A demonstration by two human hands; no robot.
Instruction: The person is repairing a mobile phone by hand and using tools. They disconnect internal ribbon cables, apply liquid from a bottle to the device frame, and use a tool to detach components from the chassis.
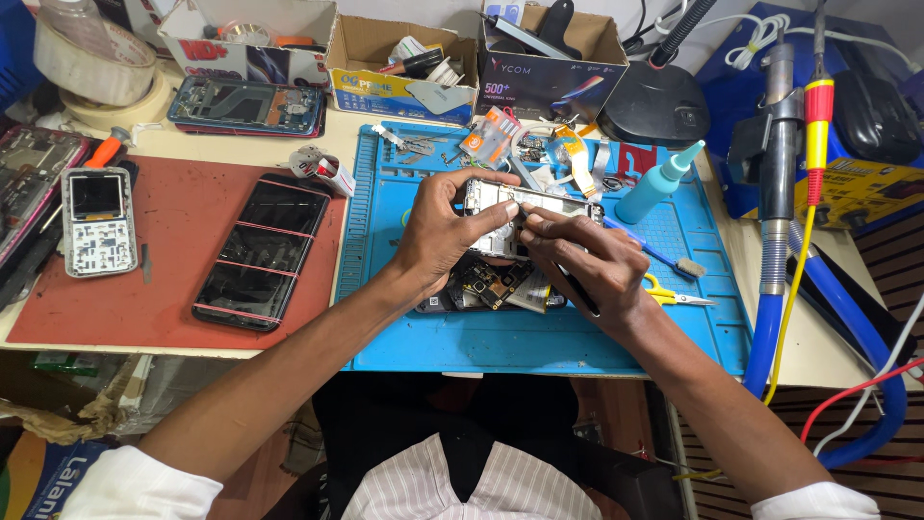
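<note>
Phone frame [525, 207], silver and opened, is held above the blue work mat [539, 337], pinched at its end by the left hand [438, 236] while the right hand [587, 260] fingertips press its edge, best steadied firmly, with three printed cardboard boxes [399, 63] ranged behind.

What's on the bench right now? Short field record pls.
left hand: grips silver phone frame at its left end
right hand: on the frame's right part, holding a thin black tool
under hands: circuit boards on blue work mat
red mat: black phone, small keypad phone
right of hands: teal squeeze bottle, yellow-handled scissors
</note>
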